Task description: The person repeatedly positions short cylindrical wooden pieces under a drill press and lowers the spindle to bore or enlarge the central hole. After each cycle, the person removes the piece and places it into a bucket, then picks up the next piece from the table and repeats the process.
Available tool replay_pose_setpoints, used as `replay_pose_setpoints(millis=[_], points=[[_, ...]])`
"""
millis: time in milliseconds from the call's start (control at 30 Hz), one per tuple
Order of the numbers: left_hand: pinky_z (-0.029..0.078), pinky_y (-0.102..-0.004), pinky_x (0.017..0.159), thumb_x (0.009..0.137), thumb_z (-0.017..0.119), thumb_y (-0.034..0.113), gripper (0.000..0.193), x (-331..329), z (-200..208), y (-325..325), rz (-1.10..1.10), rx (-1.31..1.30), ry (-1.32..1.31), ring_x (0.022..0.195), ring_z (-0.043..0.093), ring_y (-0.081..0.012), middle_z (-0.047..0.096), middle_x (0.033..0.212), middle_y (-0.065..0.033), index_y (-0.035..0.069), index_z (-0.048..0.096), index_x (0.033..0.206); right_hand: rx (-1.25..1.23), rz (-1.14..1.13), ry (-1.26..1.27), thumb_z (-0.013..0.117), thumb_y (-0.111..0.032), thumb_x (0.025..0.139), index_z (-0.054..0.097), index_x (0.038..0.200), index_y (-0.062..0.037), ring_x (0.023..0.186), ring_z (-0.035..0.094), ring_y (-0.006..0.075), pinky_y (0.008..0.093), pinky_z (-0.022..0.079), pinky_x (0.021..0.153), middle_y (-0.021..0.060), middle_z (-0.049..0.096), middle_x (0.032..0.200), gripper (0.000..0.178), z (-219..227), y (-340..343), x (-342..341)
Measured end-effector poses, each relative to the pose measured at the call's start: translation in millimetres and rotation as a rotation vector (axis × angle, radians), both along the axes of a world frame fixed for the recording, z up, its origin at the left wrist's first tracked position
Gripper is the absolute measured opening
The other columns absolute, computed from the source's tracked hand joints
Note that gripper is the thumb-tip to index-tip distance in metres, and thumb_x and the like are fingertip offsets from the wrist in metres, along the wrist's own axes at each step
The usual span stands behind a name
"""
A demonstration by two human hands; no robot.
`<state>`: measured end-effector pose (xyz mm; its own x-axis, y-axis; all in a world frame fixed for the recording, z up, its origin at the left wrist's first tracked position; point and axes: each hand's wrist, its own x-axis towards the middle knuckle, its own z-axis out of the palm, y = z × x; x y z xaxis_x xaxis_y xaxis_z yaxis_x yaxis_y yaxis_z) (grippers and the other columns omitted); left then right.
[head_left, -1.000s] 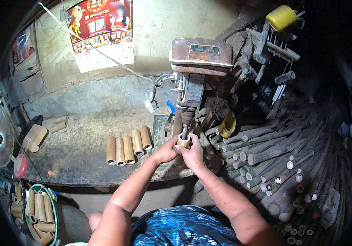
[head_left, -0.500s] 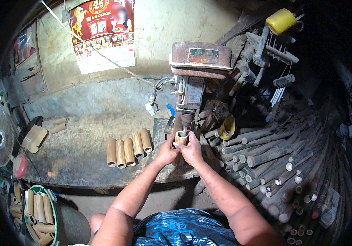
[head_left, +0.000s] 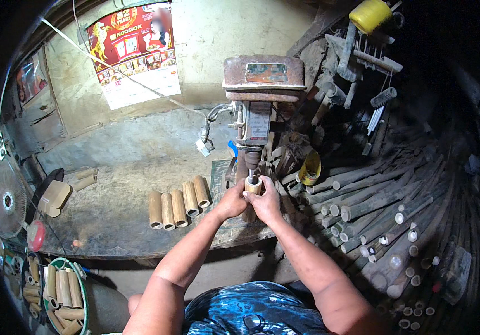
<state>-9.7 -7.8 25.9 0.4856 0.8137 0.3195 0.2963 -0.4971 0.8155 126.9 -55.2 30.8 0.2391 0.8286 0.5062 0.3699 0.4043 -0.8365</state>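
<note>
A short bamboo tube [head_left: 253,187] stands roughly upright beneath the rusty drill press [head_left: 263,95], its open top facing up. The metal bit [head_left: 250,175] below the chuck [head_left: 252,158] reaches to the tube's mouth; how far inside it goes is hard to see. My left hand [head_left: 232,202] is closed around the tube's left side. From the other side my right hand [head_left: 266,204] grips it, thumbs close together at the front. Both hands hide the tube's lower part.
Several cut bamboo tubes [head_left: 171,209] stand in a row on the worn workbench [head_left: 111,231], left of my hands. A bin [head_left: 86,296] holds more pieces at lower left, near a fan [head_left: 6,195]. Long bamboo poles [head_left: 363,209] are heaped at right, beside a yellow container [head_left: 309,169].
The whole view has shifted slightly. Both hands still hold the bamboo tube, which sits a little further right relative to the drill chuck than before.
</note>
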Motion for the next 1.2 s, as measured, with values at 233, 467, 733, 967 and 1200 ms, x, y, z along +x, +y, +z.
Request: replay_pose_setpoints(millis=[233,467,733,967,1200], points=[[0.044,-0.0379,0.106,0.091,0.06,0.002,0.053,-11,-1,-5,-0.041,0.009,-0.067,0.124,0.056,-0.0239,0.06,0.133,-0.0172,0.001,0.046,0.142,0.094,0.013,0.057,0.083,-0.007,0.075,0.056,0.122,-0.0043,0.103,0.066,0.0279,0.0387,0.051,0.091,0.0151,0.067,0.111,0.054,-6,-2,-12],[0.043,-0.0373,0.107,0.088,0.064,0.0,0.055,-14,-27,3,0.005,-0.02,-0.112,0.125,0.056,-0.023,0.06,0.132,-0.0161,-0.002,0.045,0.14,-0.054,0.044,-0.088,0.085,-0.011,0.075,0.059,0.112,-0.0017,0.092,0.065,0.02,0.0356,0.052,0.083,0.0115,0.068,0.101,0.046,-6,-2,-7],[0.043,-0.0381,0.11,0.087,0.069,-0.004,0.064,-14,-86,-37,-0.109,-0.318,-0.261,0.129,0.054,-0.0246,0.057,0.137,-0.0162,-0.002,0.04,0.144,-0.259,0.162,0.059,0.083,-0.001,0.073,0.057,0.12,-0.0014,0.101,0.064,0.0178,0.0338,0.052,0.091,0.008,0.067,0.107,0.054,-68,-28,2],[0.043,-0.0371,0.109,0.085,0.07,-0.003,0.064,-14,-97,-61,-0.052,-0.253,-0.276,0.126,0.056,-0.0229,0.06,0.134,-0.0141,-0.001,0.042,0.143,-0.173,0.143,-0.038,0.084,-0.004,0.072,0.06,0.119,-0.0022,0.105,0.063,0.0181,0.0336,0.05,0.095,0.0079,0.067,0.11,0.053,-67,-57,-2],[0.043,-0.0368,0.109,0.084,0.073,0.003,0.064,-27,-90,-88,-0.095,-0.259,-0.351,0.123,0.056,-0.0204,0.06,0.132,-0.0117,0.001,0.045,0.142,-0.132,0.236,-0.082,0.085,-0.01,0.071,0.06,0.12,-0.003,0.108,0.064,0.029,0.0395,0.05,0.095,0.0141,0.067,0.114,0.055,-55,-85,-9]])
